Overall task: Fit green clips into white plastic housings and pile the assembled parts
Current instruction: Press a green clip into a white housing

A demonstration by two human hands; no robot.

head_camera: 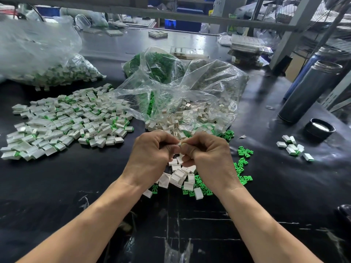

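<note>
My left hand (152, 154) and my right hand (209, 154) meet at the table's centre, fingers curled, pinching one small white housing (179, 143) between their fingertips. Whether a green clip sits in it is hidden by the fingers. Under the hands lie loose white housings (177, 177) mixed with green clips (244, 164). A wide pile of assembled white-and-green parts (66, 120) spreads at the left.
An open clear bag (190, 103) spills white housings behind the hands; a bag of green clips (157, 63) lies beyond it. A full bag of parts (47, 71) is at the far left. A steel flask (311, 90), its black lid (320, 128) and a few assembled parts (293, 148) stand right.
</note>
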